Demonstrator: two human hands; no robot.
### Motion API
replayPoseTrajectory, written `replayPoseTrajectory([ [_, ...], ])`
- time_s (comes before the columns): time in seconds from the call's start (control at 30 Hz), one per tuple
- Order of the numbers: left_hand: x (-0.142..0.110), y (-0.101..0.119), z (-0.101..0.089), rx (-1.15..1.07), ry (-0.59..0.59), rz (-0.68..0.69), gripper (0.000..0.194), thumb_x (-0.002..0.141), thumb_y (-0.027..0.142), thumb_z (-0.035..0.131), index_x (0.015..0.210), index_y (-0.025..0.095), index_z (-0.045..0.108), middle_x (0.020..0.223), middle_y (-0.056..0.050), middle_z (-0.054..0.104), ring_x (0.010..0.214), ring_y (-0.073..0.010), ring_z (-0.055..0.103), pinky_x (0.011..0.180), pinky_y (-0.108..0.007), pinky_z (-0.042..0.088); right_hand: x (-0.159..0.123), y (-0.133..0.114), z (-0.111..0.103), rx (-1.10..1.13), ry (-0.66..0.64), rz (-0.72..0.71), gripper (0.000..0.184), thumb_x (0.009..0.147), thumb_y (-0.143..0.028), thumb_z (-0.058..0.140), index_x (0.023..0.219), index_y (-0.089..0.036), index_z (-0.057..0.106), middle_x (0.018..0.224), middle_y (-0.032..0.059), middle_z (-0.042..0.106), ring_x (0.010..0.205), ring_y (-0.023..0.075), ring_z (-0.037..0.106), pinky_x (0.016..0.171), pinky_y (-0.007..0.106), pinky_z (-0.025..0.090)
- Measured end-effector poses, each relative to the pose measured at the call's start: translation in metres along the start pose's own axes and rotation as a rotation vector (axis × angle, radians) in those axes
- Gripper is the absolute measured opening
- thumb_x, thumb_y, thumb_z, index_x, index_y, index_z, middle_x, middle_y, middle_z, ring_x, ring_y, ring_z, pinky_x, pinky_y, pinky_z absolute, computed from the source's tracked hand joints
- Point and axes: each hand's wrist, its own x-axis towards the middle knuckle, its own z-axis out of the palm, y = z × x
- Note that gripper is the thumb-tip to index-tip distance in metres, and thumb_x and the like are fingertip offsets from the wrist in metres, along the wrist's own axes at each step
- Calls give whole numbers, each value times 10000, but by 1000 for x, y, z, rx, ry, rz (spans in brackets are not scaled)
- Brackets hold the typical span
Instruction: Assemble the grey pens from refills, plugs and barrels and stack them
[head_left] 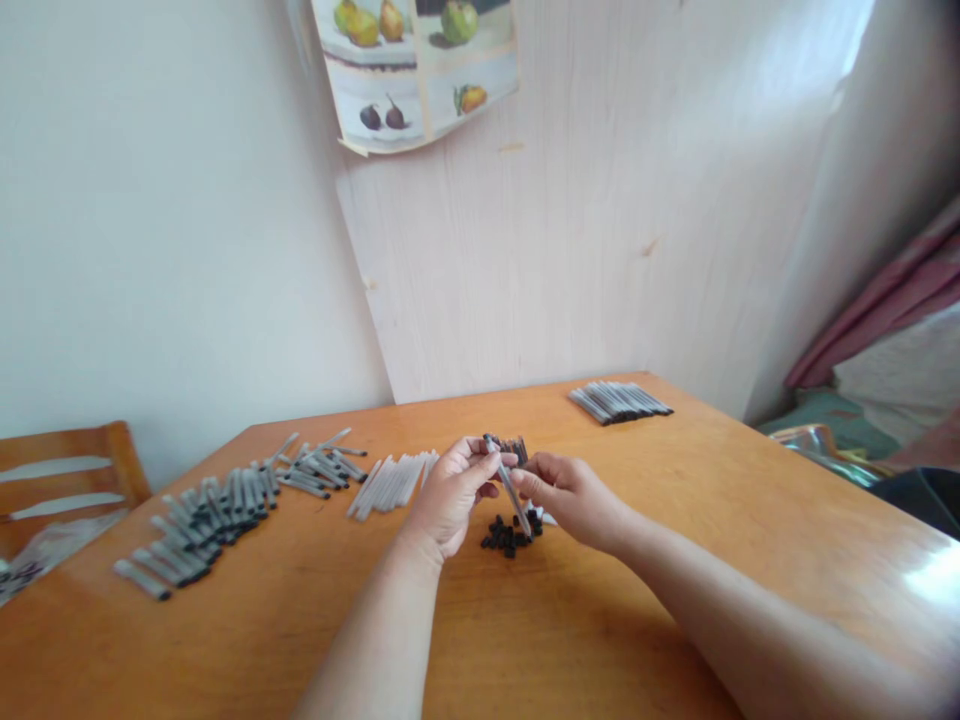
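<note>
My left hand (459, 490) pinches a slim pen (511, 490) with a clear greyish barrel and a dark upper end, tilted over the table. My right hand (562, 492) is closed, its thumb and forefinger against the pen's barrel; whether they also hold a small part cannot be seen. Below the pen lies a small heap of black caps (506, 538). Partly behind my hands is a bunch of thin dark-tipped sticks (514, 450). Left of my left hand, several clear empty tubes (391, 484) lie side by side.
Many grey-white pens with black ends (202, 520) are spread along the left of the wooden table (600, 620). A neat row of pens (619, 402) lies at the far right. A wooden chair (67, 465) stands left; a wall rises behind the table.
</note>
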Motion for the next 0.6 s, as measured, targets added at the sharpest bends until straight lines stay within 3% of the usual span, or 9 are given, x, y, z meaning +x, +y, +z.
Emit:
replayPoseTrajectory([
  [0.1, 0, 1, 2, -57, 17, 11, 260, 780, 328, 687, 923, 165, 543, 995, -93, 683, 794, -126, 620, 698, -250, 452, -3, 0, 8, -44, -42, 13, 377, 828, -549, 540, 773, -185, 619, 609, -17, 551, 567, 107, 469, 534, 219, 329],
  [0.37, 3, 0, -1, -134, 127, 47, 327, 752, 405, 705, 912, 173, 540, 950, -86, 691, 782, -150, 649, 671, -262, 487, -1, 3, 8, -128, 3, 33, 293, 827, -467, 552, 767, -188, 618, 590, -22, 544, 560, 103, 456, 528, 217, 311],
  [0.6, 5, -1, -7, -179, 179, 50, 276, 732, 345, 727, 870, 164, 570, 945, -75, 702, 791, -138, 646, 686, -251, 482, 1, 10, 11, 21, 28, 24, 264, 799, -463, 606, 807, -200, 589, 623, -20, 573, 555, 103, 472, 517, 215, 329],
])
